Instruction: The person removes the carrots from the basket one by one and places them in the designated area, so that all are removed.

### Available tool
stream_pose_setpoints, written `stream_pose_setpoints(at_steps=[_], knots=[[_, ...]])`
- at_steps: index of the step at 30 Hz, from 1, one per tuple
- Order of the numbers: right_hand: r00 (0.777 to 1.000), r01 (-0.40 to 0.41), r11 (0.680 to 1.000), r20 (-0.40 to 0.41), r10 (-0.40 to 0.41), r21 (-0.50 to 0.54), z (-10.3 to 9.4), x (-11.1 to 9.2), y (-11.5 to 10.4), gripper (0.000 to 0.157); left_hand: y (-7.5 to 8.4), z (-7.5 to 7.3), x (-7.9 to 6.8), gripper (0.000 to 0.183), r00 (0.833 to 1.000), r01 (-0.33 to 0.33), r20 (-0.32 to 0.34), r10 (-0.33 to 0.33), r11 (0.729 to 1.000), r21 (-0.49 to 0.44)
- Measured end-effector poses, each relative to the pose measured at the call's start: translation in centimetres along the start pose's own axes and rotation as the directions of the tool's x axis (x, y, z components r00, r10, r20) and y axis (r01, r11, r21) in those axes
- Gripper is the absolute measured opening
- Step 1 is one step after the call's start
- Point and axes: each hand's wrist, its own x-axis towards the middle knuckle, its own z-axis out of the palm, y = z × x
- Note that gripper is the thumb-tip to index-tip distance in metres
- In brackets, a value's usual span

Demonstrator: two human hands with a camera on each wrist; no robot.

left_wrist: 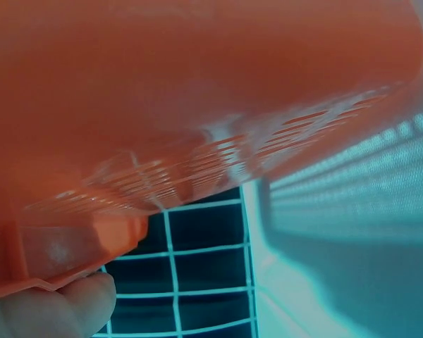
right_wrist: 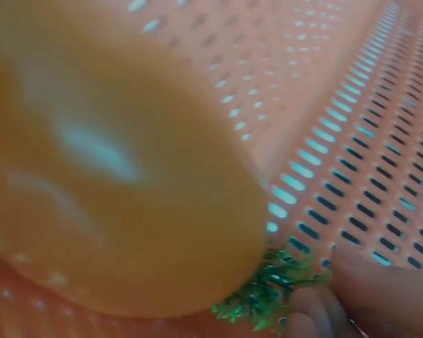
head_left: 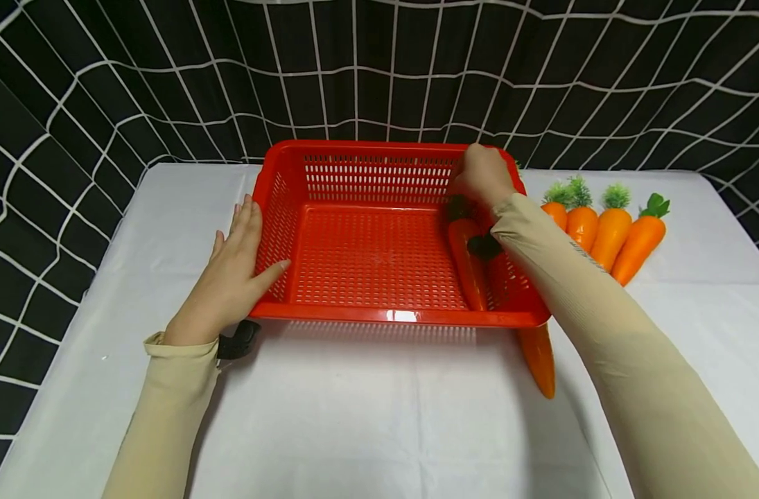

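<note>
A red plastic basket (head_left: 379, 256) with slotted walls stands on the white-covered table. My left hand (head_left: 226, 274) rests on its left side, the fingers nearly straight along the outside and the thumb over the rim. Inside, along the right wall, lies an orange toy carrot (head_left: 468, 260). My right hand (head_left: 482, 177) reaches over the back right corner. In the right wrist view, its thumb and finger pinch the green leafy top (right_wrist: 268, 289) of the carrot, whose rounded orange end fills much of that view. My forearm partly hides the basket's right wall.
Several orange carrots (head_left: 613, 235) with green tops lie side by side right of the basket, partly behind my right sleeve. Another carrot (head_left: 538, 360) sticks out past the basket's front right corner. White netting (head_left: 391, 76) over black cloth surrounds the table's back and left.
</note>
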Motion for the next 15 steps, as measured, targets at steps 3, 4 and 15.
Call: stream_pose_setpoints(at_steps=[3, 4, 15], knots=[[1.000, 0.009, 1.000, -0.029, -0.009, -0.023, 0.2, 0.1, -0.2, 0.007, -0.1, -0.1, 0.0, 0.081, 1.000, 0.000, -0.002, 0.000, 1.000, 0.006], [0.999, 0.008, 1.000, -0.041, -0.010, -0.028, 0.3, 0.1, -0.3, 0.007, -0.1, -0.2, 0.0, 0.081, 1.000, 0.001, 0.000, -0.001, 1.000, 0.008], [0.999, 0.034, 0.966, 0.001, -0.036, 0.257, -0.9, -0.3, 0.2, 0.010, 0.0, 0.0, 0.1, 0.082, 1.000, 0.007, 0.006, -0.007, 1.000, 0.015]])
